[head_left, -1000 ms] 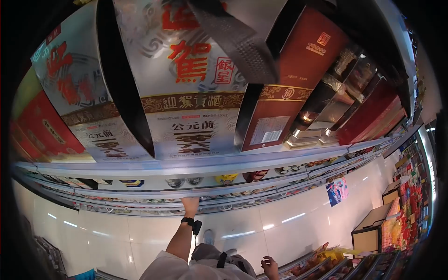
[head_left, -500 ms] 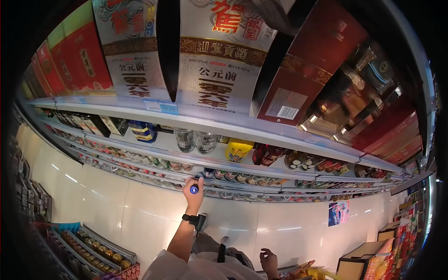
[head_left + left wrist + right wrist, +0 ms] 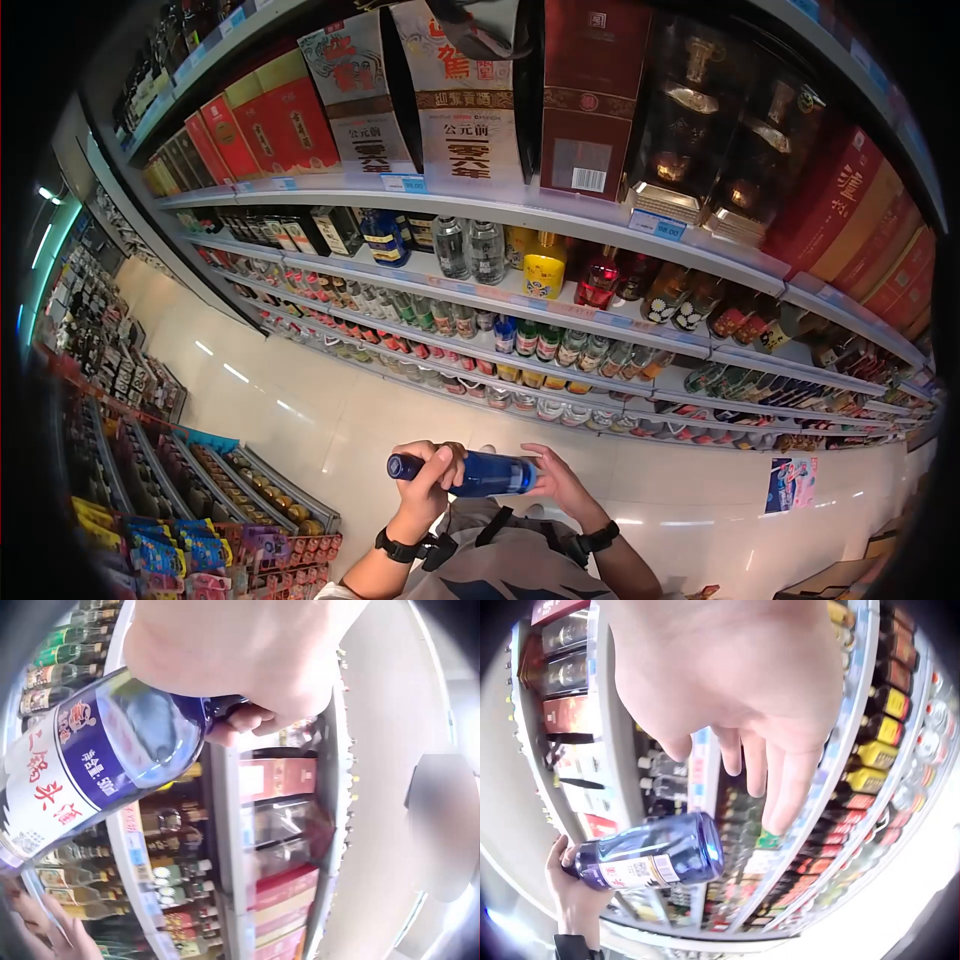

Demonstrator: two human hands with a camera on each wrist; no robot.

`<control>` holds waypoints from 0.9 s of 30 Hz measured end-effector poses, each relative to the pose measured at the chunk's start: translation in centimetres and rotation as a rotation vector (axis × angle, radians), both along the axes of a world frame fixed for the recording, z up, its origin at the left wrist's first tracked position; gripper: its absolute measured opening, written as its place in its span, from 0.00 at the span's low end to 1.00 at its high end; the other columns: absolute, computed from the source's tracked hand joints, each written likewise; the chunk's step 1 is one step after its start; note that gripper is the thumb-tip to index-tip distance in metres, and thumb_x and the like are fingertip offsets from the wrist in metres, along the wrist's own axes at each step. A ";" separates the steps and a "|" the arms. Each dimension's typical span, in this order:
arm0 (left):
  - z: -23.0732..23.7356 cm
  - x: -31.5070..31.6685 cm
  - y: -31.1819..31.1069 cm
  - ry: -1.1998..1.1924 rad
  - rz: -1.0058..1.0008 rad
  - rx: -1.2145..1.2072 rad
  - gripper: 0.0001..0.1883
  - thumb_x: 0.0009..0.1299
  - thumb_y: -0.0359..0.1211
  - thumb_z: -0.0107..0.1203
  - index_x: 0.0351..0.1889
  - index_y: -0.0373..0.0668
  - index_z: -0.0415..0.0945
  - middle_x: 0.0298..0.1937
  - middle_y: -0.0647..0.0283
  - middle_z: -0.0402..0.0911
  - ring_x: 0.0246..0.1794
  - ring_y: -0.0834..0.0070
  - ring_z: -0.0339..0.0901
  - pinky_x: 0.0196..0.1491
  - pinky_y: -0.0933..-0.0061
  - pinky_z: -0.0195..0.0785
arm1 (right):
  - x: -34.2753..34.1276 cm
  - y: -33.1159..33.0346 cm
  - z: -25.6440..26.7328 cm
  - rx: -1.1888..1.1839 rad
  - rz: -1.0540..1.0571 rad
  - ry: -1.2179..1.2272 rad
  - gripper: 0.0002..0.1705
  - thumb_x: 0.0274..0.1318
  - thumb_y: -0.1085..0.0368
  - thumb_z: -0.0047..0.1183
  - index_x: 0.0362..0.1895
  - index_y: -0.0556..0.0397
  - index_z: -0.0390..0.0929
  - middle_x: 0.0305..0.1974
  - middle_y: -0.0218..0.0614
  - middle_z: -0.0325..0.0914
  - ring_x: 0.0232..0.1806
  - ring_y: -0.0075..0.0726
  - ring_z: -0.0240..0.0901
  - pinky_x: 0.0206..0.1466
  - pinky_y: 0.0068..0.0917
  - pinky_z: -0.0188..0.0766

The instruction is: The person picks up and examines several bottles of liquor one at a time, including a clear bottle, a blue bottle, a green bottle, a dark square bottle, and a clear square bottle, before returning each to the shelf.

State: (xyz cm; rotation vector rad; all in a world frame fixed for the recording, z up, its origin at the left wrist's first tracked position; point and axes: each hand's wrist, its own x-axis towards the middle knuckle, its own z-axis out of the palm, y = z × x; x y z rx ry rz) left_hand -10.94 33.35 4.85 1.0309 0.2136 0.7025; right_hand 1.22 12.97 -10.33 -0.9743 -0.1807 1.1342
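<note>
A blue glass liquor bottle [image 3: 490, 474] lies almost level in front of the person's body. My left hand [image 3: 432, 475] grips it round the neck, its cap end pointing left. Close to the bottle's base is my right hand [image 3: 562, 485], fingers loosely extended. In the right wrist view the right hand [image 3: 735, 675] hangs with a gap to the bottle [image 3: 656, 851]. A white and dark blue label [image 3: 90, 750] with red characters and "500ml" faces the left wrist camera. The left hand [image 3: 232, 652] hides the bottle's neck there.
Long store shelves run across the front, with boxed liquor [image 3: 470, 130] above and rows of bottles [image 3: 545, 265] below. Snack racks [image 3: 180, 545] stand at the lower left. A pale tiled floor [image 3: 330, 435] with a poster [image 3: 791, 485] lies between.
My left hand has come back from the lower shelf with the blue bottle and turned it sideways. The right hand has risen to its base. The head view has drawn back from the shelves.
</note>
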 end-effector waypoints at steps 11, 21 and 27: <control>6.4 -5.2 -3.0 -0.157 0.417 -0.477 0.22 0.82 0.50 0.53 0.27 0.53 0.64 0.18 0.76 0.63 0.23 0.80 0.68 0.57 0.62 0.70 | -3.3 -0.1 12.7 0.382 0.014 -0.618 0.36 0.52 0.62 0.72 0.64 0.53 0.71 0.61 0.47 0.75 0.59 0.48 0.77 0.57 0.41 0.78; 5.5 -9.0 -2.8 -0.480 0.126 -0.215 0.19 0.86 0.42 0.41 0.28 0.52 0.62 0.15 0.73 0.63 0.20 0.80 0.67 0.58 0.58 0.69 | -5.7 -1.2 12.6 0.463 0.110 -0.451 0.49 0.50 0.64 0.73 0.73 0.56 0.59 0.60 0.50 0.75 0.50 0.46 0.83 0.50 0.37 0.83; 6.0 -8.0 -3.7 -0.394 0.173 -0.148 0.23 0.86 0.53 0.41 0.30 0.52 0.63 0.16 0.74 0.64 0.24 0.78 0.71 0.59 0.59 0.72 | -6.7 -2.3 13.2 0.395 0.087 -0.220 0.41 0.49 0.68 0.73 0.67 0.57 0.67 0.55 0.46 0.78 0.46 0.41 0.83 0.45 0.31 0.84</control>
